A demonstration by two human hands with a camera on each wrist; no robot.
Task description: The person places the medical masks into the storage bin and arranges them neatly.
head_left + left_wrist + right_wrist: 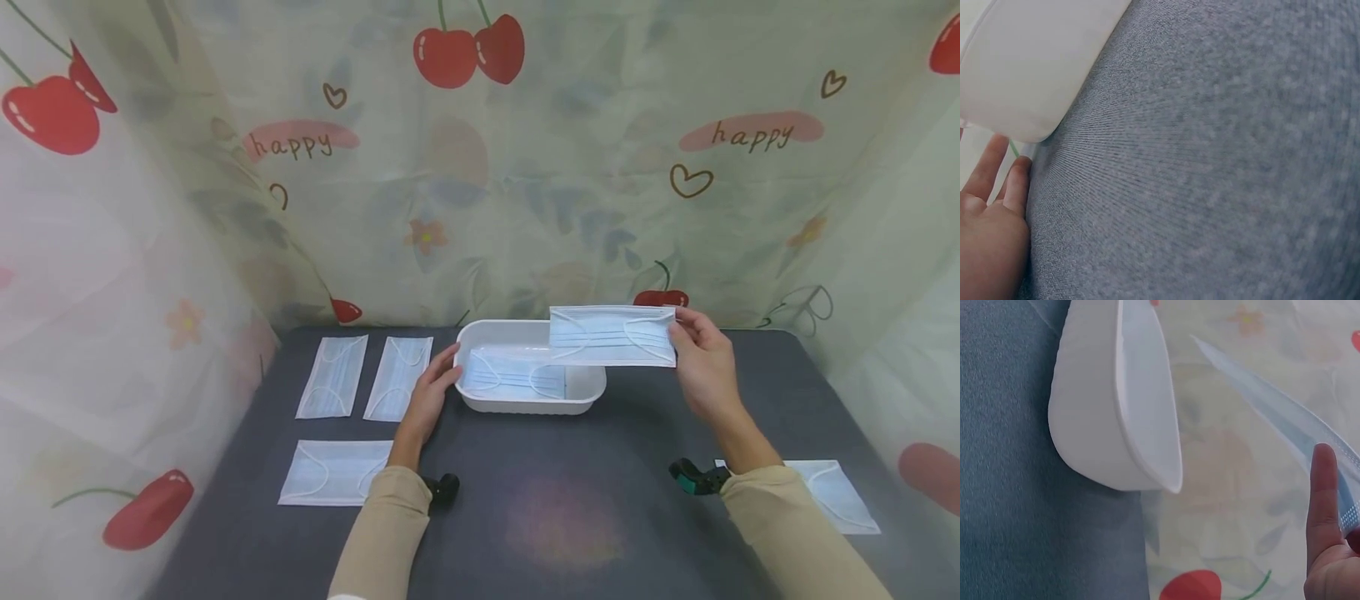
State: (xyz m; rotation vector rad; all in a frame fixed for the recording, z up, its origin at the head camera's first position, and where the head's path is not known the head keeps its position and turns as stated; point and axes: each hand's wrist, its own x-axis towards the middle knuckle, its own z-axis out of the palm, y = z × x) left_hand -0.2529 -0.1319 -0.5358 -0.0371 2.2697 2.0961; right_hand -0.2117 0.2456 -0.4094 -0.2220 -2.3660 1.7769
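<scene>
Holding a mask [611,335] pinched in right hand [701,367] over tray [480,332]; left hand [429,398], fingers relaxed, steadies tray. One mask inside; four on worktop [562,500].

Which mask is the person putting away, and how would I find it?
Find the white tray at the back middle of the grey table. Just above its right end, the right hand pinches one mask. It is the only mask in the air; the others lie flat.
</scene>
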